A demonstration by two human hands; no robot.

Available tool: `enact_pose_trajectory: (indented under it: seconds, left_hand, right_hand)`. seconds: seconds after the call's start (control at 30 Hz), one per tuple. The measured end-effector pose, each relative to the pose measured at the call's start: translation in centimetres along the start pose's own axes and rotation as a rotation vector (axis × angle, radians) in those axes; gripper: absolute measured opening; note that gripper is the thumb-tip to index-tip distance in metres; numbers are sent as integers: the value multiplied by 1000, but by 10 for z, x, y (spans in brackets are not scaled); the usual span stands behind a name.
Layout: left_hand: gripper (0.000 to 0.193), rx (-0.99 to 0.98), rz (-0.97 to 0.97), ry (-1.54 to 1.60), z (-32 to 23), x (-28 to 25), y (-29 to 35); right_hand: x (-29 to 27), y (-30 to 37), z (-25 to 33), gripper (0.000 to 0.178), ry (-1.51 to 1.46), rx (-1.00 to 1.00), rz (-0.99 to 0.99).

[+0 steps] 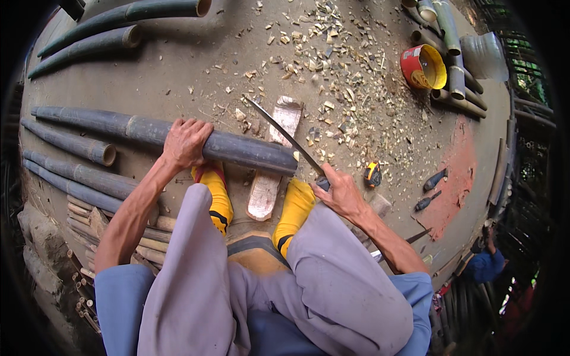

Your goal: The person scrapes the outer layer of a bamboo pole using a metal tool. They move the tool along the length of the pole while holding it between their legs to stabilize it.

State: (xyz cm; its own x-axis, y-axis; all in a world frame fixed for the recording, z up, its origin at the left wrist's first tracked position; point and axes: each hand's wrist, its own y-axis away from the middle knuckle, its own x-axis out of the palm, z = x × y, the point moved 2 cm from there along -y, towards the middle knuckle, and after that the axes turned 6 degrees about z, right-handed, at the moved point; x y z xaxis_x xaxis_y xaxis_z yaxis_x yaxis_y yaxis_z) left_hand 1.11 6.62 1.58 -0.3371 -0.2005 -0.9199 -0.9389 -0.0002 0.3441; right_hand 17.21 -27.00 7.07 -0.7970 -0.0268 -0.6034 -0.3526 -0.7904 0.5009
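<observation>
My left hand (185, 142) is wrapped over the top of a thick dark bamboo pole (249, 149), pressing it down. The pole slants from the far left and its cut end lies above a pale, worn wooden block (264, 196). In my right hand (343, 191), the fingers close round the dark handle of a long, thin, slightly curved blade that looks like a knife (285, 133). Its tip points up and left, past the pole's end. Whether the blade touches the pole, I cannot tell. My feet, in yellow socks (297, 204), stand on either side of the block.
Wood chips (338, 113) litter the floor ahead. More bamboo poles (77, 172) lie at left. A black-and-orange tape measure (373, 175) sits right of my hand. Dark-handled tools (435, 180) rest by a red patch (454, 178). Beyond are a red-and-yellow tin (412, 68) and clear plastic container (484, 56).
</observation>
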Motion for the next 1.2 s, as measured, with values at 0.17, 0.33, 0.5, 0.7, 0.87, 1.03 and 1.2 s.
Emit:
enact_pose_trajectory:
  seconds: [0.17, 0.33, 0.5, 0.7, 0.87, 1.03, 1.2]
  left_hand:
    - [58, 13, 9, 7, -5, -8, -8]
    - [61, 10, -143, -22, -9, -3, 5]
    - [60, 16, -290, -6, -15, 0, 3]
    - [57, 0, -351, -15, -14, 10, 11]
    - [55, 17, -357, -14, -18, 5, 5]
    - [50, 0, -388, -28, -20, 15, 17]
    - [49, 6, -446, -35, -18, 12, 7]
  right_hand:
    - [8, 7, -2, 34, 16, -261, -291]
    - [3, 5, 1, 31, 26, -60, -74]
    - [10, 11, 0, 30, -16, -372, -390]
    - [-1, 7, 10, 33, 27, -93, -118]
    - [15, 0, -10, 35, 142, -87, -135]
    - [-1, -4, 2, 34, 13, -8, -22]
    - [7, 0, -11, 36, 29, -403, -365]
